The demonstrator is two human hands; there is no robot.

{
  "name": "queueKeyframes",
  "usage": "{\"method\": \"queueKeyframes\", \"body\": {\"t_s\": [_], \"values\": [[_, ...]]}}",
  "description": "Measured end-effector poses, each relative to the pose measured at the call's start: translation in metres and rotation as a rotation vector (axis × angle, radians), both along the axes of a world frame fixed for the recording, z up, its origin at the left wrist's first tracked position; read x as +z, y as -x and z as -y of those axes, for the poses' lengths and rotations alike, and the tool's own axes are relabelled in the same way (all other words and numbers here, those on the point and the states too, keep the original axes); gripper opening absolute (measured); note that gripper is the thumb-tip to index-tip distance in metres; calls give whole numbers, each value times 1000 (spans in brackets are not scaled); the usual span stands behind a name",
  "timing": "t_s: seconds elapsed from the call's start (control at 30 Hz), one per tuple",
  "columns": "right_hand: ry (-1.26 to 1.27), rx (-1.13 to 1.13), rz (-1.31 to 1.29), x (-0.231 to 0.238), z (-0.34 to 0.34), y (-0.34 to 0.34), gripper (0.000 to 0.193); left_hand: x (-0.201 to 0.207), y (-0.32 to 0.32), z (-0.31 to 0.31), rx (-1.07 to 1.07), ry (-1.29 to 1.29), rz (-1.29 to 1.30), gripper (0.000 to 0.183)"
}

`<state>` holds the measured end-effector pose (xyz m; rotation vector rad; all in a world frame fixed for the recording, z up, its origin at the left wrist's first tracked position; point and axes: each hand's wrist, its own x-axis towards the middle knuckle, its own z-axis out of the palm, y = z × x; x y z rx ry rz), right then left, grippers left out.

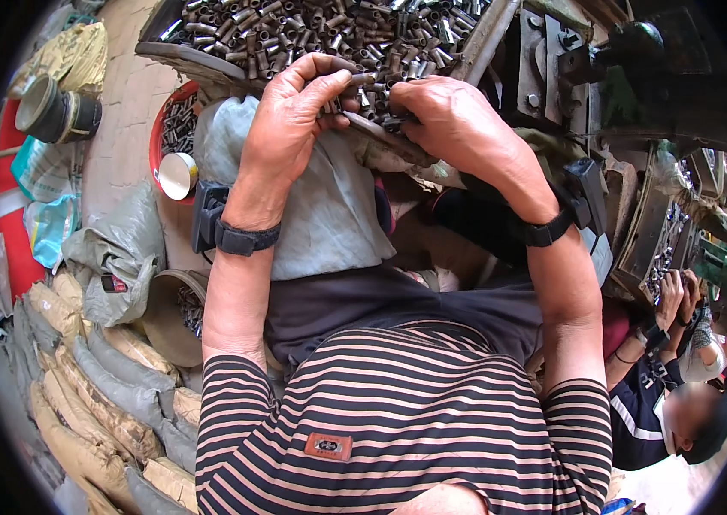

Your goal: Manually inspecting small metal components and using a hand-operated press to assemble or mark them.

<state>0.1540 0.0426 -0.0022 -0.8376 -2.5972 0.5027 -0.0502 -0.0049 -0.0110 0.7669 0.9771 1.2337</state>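
1. My left hand (295, 116) sat at the near edge of the tray (200, 64), its fingers curled shut around a few small metal tubes (333, 105).
2. My right hand (454, 120) was just beside it, fingers bent down onto tubes at the tray's edge; I could not tell whether it gripped any.
3. The rest of the tubes lay heaped in the tray, just beyond both hands.
4. A grey cloth (329, 206) covered my lap under the hands.
5. Left of the tray stood a red bowl (157, 142) holding more tubes and a tin.
6. Sacks (97, 386) were stacked at my lower left.
7. At my right, another person (681, 412) worked at a machine (664, 240).
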Motion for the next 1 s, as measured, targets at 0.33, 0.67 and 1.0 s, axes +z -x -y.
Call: {"method": "queueKeyframes", "body": {"t_s": [0.33, 0.67, 1.0], "values": [[293, -333, -291, 7, -19, -27, 25, -1, 0, -1, -31, -4, -27, 12], [387, -443, -606, -2, -23, -28, 19, 1, -3, -2, 17, 57, -1, 12], [358, -558, -649, 0, -30, -22, 15, -1, -3, -3, -13, 51, -8, 13]]}}
